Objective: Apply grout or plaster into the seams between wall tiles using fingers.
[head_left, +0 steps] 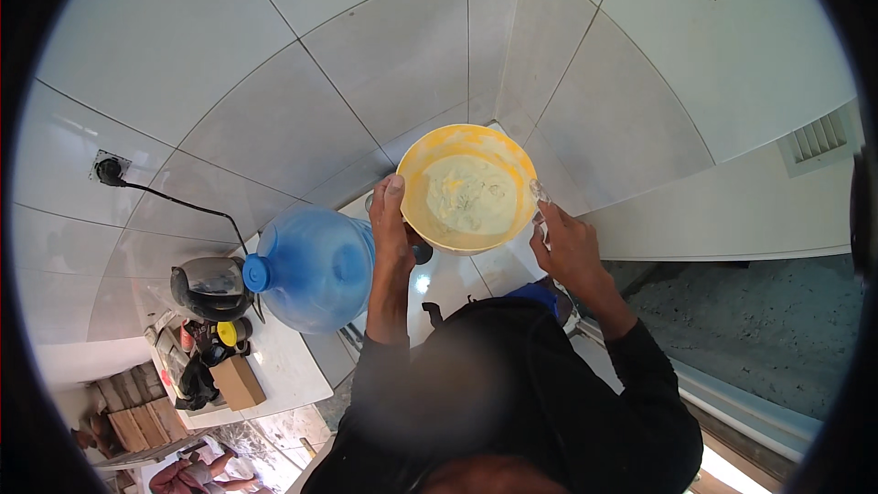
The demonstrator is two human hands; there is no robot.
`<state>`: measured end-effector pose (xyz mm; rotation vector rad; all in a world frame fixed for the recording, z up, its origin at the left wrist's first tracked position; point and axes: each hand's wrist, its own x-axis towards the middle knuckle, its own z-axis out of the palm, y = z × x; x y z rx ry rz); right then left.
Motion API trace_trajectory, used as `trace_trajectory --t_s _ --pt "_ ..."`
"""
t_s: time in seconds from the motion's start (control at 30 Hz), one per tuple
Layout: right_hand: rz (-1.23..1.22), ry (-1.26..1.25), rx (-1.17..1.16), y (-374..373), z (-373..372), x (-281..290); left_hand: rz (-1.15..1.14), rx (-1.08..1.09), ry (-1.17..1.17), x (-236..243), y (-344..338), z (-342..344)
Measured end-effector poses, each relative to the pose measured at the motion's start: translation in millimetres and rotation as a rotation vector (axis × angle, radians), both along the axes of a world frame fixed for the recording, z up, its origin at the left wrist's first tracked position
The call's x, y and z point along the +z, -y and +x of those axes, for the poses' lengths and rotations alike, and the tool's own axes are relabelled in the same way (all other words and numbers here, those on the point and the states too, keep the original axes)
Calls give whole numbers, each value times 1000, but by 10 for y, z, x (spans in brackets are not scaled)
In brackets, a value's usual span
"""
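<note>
A yellow bowl (pixel 414 190) is held up in front of the tiled corner, tipped so that its inside faces me. A pale, creamy mixture (pixel 471 197) with a lumpy surface fills its bottom, and smears of it coat the inner wall. My left hand (pixel 391 224) grips the bowl's left side, with the thumb at the rim. At the right side, my right hand (pixel 565 245) is closed, its fingers curled round a small clear or whitish thing (pixel 539 190) by the rim. What that thing is cannot be made out.
Left of my arm stands a large blue water bottle (pixel 320 265), beside a dark electric kettle (pixel 208 288) whose cord runs to a wall socket (pixel 110 167). A cardboard box (pixel 240 382) and clutter sit on the white table (pixel 297 370). Another person (pixel 187 474) is at lower left.
</note>
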<state>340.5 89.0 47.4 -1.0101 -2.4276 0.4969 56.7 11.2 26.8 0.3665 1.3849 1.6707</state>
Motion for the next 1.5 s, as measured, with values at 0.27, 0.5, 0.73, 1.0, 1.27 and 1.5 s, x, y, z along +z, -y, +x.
trace_trajectory --t_s 0.27,0.5,0.73,1.0,1.27,1.5 --pt "117 227 113 60 399 -399 18 125 -48 27 158 59" --pt "-225 4 5 18 475 -479 108 267 -280 314 152 -77" --pt "-341 -445 -116 -457 116 -129 114 242 -326 389 93 -27" --pt "-114 -663 -126 -1268 -1213 -178 192 266 -286 208 295 -42" --pt "50 -927 -190 -2249 -2176 131 275 313 -231 201 607 -213" --pt "182 -1093 -286 -2593 -2548 199 127 298 -366 209 508 -297"
